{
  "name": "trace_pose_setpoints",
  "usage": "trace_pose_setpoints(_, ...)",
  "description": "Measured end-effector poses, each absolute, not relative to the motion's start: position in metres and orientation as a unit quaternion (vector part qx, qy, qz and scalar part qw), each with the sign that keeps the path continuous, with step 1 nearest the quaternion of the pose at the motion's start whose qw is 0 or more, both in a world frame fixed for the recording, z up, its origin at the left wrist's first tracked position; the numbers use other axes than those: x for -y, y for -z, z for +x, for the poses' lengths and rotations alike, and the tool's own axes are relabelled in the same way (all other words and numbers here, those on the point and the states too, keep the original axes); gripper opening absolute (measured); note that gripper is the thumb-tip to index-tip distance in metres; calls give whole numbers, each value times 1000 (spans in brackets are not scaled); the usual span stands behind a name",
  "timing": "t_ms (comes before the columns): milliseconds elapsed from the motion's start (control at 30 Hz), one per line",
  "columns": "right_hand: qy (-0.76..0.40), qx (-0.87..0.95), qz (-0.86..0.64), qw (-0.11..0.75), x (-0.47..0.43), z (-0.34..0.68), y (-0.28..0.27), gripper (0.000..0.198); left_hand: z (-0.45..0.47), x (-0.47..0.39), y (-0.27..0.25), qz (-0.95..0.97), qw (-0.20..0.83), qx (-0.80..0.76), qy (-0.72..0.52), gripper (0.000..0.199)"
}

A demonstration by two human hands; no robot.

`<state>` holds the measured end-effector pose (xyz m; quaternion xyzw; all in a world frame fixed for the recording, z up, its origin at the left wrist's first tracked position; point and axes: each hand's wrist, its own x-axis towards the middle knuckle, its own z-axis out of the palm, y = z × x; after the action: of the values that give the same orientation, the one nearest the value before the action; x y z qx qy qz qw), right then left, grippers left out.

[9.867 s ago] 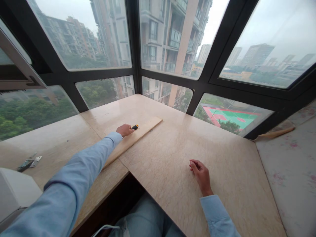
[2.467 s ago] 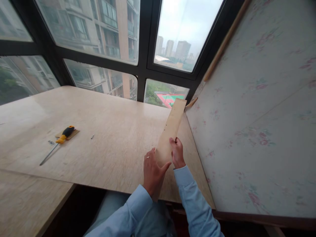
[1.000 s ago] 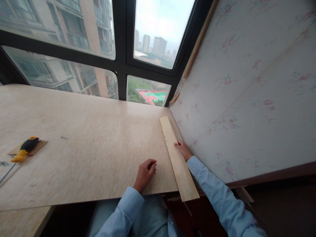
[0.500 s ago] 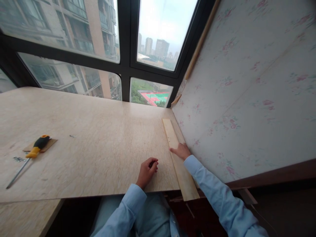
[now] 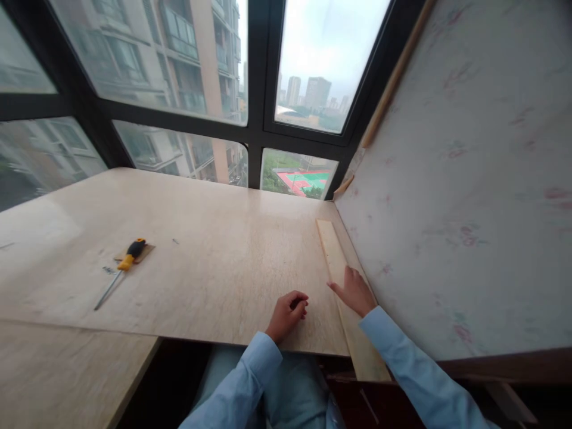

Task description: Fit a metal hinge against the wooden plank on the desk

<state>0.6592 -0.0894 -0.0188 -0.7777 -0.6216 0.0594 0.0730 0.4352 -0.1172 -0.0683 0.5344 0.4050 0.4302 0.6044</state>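
Head view: right hand (image 5: pixel 356 292) holds the wooden board (image 5: pixel 331 241) across its width, left hand (image 5: pixel 288 316) half-curled, grip unclear

Home, by its look: upper-floor window corner. Before me, pale marbled worktop (image 5: pixel 223 256). To my right, floral-papered wall (image 5: pixel 447 208). Ahead, dark window frames (image 5: pixel 257 89); outside, apartment block (image 5: pixel 179 53), sports court (image 5: pixel 308 180) below.

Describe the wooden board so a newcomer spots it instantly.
On the marbled countertop, look right, to the flowered wall. Alongside it lies the board, under the right hand, its near end overhanging the edge; unlike the small brown piece beneath the screwdriver, it is long and pale.
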Motion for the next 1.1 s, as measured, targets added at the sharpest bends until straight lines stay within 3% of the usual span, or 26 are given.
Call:
trace_pose_setpoints(100, -80, 707, -673, 204, 97, 646, 22, 52, 426, 118, 70, 560, 621, -384, -393, 21)
trace_pose_setpoints(167, -163, 734, -608, 256, 96, 634, 23, 37, 415, 114, 71, 569, 626, -379, -374, 21)
trace_pose_setpoints(300, -257, 734, -590, 216, 82, 607, 27, 43, 372, 99, 70, 582, 569, -437, -383, 24)
trace_pose_setpoints(633, -251, 723, -603, 226, 38, 594, 58, 52, 157, 60, 46, 503, 276, -675, -463, 22)
trace_pose_setpoints(733, -256, 708, -619, 223, 38, 599, 63, 56, 97, 58, 36, 476, 103, -777, -399, 22)
trace_pose_setpoints(800, -249, 705, -629, 215, 40, 597, 63, 57, 68, 57, 31, 466, 46, -824, -321, 21)
trace_pose_setpoints(933, -226, 682, -670, 187, 43, 589, 58, 60, 38, 56, 28, 480, 17, -856, -190, 25)
trace_pose_setpoints(1100, -214, 666, -697, 157, 44, 584, 55, 62, 35, 43, 36, 498, 14, -854, -149, 24)
